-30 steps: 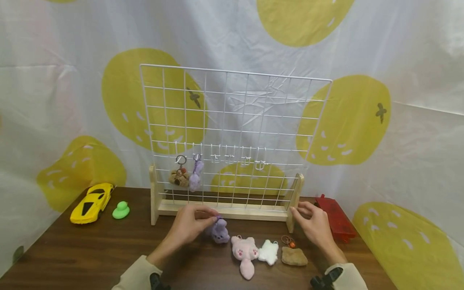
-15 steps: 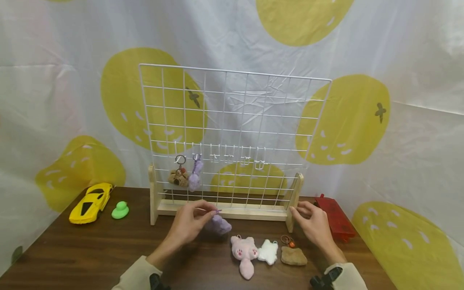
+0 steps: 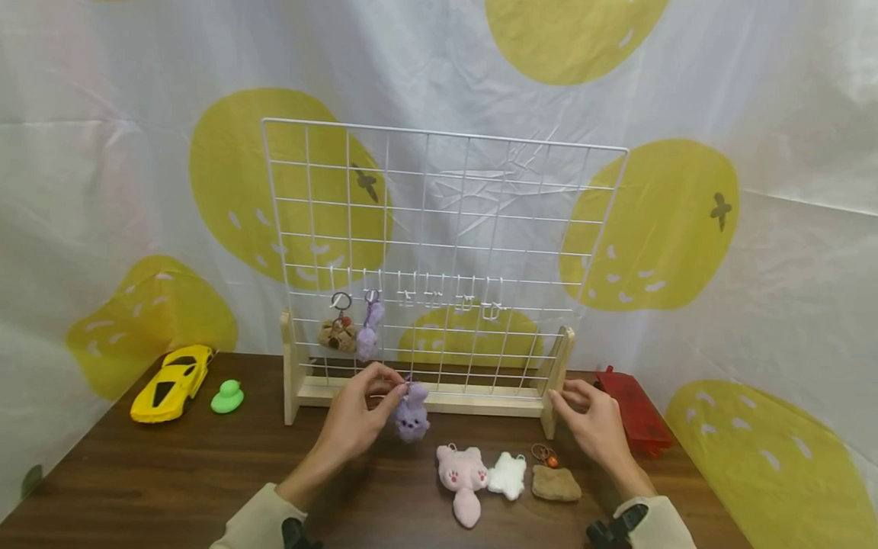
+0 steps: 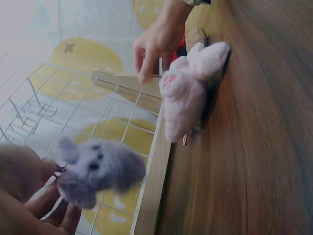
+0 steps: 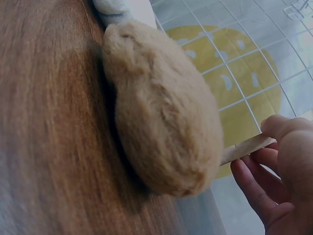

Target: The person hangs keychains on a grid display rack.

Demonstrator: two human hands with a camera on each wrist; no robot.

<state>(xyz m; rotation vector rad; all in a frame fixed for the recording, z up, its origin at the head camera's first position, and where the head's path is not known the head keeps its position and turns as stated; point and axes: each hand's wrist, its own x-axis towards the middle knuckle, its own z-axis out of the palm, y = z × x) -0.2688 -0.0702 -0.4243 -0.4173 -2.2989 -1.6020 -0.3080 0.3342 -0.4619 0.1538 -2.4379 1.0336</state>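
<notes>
My left hand (image 3: 355, 412) pinches the strap of a purple plush keychain (image 3: 411, 418). The plush hangs upright just in front of the stand's wooden base bar (image 3: 473, 404), ears up. In the left wrist view the purple plush (image 4: 105, 169) dangles from thumb and fingers, its face with dark eyes visible. My right hand (image 3: 595, 421) grips the right wooden foot (image 3: 561, 362) of the white wire grid rack (image 3: 446, 135); the right wrist view shows thumb and fingers on either side of that wood (image 5: 247, 148). A brown plush (image 3: 338, 335) and another purple plush (image 3: 368, 335) hang on the rack's left hooks.
Several bare white hooks (image 3: 491, 310) sit right of the hung plushes. On the table lie a pink plush (image 3: 463, 476), a white plush (image 3: 507, 476) and a brown plush (image 3: 555, 483). A yellow toy car (image 3: 171, 383), green duck (image 3: 227, 396) and red object (image 3: 634, 412) stand at the sides.
My left hand has risen slightly, lifting the purple plush off the table; it tipped sideways and now hangs upright. The right hand stays on the rack's wooden foot.
</notes>
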